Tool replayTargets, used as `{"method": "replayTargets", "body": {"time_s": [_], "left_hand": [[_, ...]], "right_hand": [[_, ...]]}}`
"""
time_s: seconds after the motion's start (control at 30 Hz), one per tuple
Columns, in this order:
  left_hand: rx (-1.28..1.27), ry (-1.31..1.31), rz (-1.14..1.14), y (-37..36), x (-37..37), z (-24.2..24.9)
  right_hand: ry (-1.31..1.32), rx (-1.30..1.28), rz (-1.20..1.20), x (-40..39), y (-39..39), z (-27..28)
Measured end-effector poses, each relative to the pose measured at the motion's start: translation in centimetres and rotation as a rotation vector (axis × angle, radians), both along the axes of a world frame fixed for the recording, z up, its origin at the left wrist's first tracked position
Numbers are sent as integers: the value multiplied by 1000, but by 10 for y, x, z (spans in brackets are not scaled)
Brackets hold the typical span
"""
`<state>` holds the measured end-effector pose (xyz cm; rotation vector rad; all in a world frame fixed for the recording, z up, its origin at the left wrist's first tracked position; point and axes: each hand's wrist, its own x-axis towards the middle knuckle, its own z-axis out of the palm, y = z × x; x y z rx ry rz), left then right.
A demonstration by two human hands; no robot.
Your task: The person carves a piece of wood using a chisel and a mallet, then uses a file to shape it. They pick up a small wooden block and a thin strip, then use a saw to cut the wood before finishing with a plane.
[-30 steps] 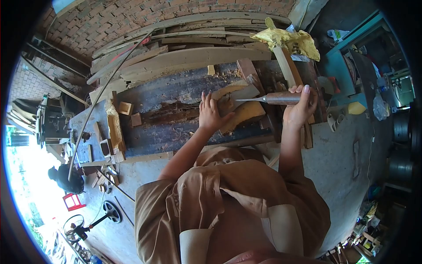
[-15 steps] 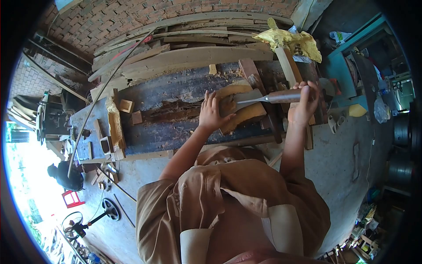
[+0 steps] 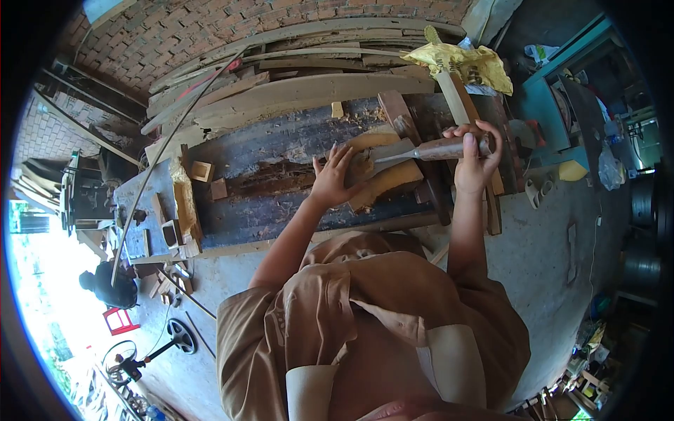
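A chisel (image 3: 444,149) with a thick wooden handle and a grey blade lies nearly level over the dark workbench (image 3: 267,144). My right hand (image 3: 475,158) is wrapped round the back end of its handle. The blade points left onto a curved, yellowish wood piece (image 3: 388,184). On the left end of that piece rests my left hand (image 3: 335,177), its fingers spread. The blade tip is too small to make out against the wood.
Behind the bench lie stacked boards (image 3: 302,88). A yellow bag (image 3: 467,64) hangs over upright wood at the back right. Small wood blocks (image 3: 203,171) sit at the bench's left. A person (image 3: 112,284) is at the lower left, near a red stool (image 3: 121,321).
My right hand and the chisel have shifted slightly left and the handle lies at a slightly different angle. My left hand's fingers are spread wider.
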<state>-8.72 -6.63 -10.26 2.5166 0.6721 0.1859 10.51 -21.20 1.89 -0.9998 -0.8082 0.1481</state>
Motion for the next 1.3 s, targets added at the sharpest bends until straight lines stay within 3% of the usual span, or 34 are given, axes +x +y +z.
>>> {"method": "replayTargets", "body": {"time_s": [0.13,0.23,0.3,0.43,0.5,0.6,0.77,0.83,0.93,1.3], "left_hand": [[-13,72,66,-13,2,-6],[79,61,266,-31,10,-1],[214,274,346,-35,16,12],[84,171,242,-23,14,25],[-115,-75,193,-15,9,16],[-23,-18,128,-5,6,20],[-131,-49,-16,11,8,10],[200,152,-56,13,9,27],[108,97,-160,21,11,10],[-2,139,41,11,4,3]], "right_hand": [[54,29,-56,1,1,-8],[54,51,-75,-4,5,-8],[61,5,-103,-8,5,-3],[99,71,-106,-2,4,-1],[150,105,-105,3,-1,-2],[207,158,-105,11,-4,-8],[241,189,-108,11,-7,-11],[239,186,-101,9,-8,-10],[219,162,-66,4,-8,-7],[230,160,-47,3,-5,-9]]}}
